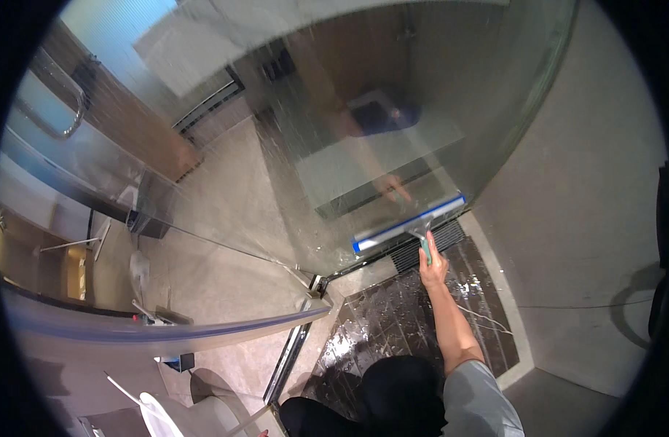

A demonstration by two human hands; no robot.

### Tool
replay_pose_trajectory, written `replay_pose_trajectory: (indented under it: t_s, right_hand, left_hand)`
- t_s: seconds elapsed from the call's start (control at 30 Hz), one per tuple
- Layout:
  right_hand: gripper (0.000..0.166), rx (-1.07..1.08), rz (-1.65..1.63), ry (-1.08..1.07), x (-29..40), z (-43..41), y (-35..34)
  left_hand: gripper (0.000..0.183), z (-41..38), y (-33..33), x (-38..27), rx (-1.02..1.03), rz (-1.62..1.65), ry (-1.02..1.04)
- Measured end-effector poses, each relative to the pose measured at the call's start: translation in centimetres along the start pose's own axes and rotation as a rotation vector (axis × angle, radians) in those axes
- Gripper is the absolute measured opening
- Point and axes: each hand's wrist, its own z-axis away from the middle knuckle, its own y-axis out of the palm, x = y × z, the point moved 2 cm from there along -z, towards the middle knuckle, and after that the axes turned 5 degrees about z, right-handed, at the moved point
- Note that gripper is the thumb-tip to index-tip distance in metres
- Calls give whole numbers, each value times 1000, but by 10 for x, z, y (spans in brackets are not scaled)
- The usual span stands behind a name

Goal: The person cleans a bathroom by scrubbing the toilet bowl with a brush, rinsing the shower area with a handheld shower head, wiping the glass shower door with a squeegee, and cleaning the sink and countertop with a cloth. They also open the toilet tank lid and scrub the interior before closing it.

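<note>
My right hand [434, 269] grips the green handle of a window squeegee [411, 224]. The squeegee's long blade, with blue ends and a blue upper edge, lies low against the wet glass panel [323, 232] of a shower enclosure, tilted up to the right. Water streaks and reflections, among them an arm, show in the glass. At the bottom edge, only a small bit of what seems to be my left hand [264, 433] is visible; whether it holds anything is hidden.
Wet dark floor tiles [389, 306] and a drain grate [438, 246] lie below the glass. A glass door [203, 330] stands swung outward on the left. Beyond it are a white toilet [217, 409] and a dark bin [151, 221]. A pale wall [574, 235] rises on the right.
</note>
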Motion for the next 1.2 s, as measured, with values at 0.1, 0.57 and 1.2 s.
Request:
replay_pose_trajectory:
  t_s: [0.1, 0.57, 1.2]
  right_hand:
    - [49, 601, 235, 367, -59, 52, 45]
    - [62, -185, -638, -284, 279, -253, -192]
    - [63, 1012, 302, 23, 32, 209, 67]
  left_hand:
    - [39, -31, 17, 36, 9, -97, 184]
    - [39, -40, 72, 36, 8, -239, 399]
    - [35, 66, 53, 18, -508, -289, 147]
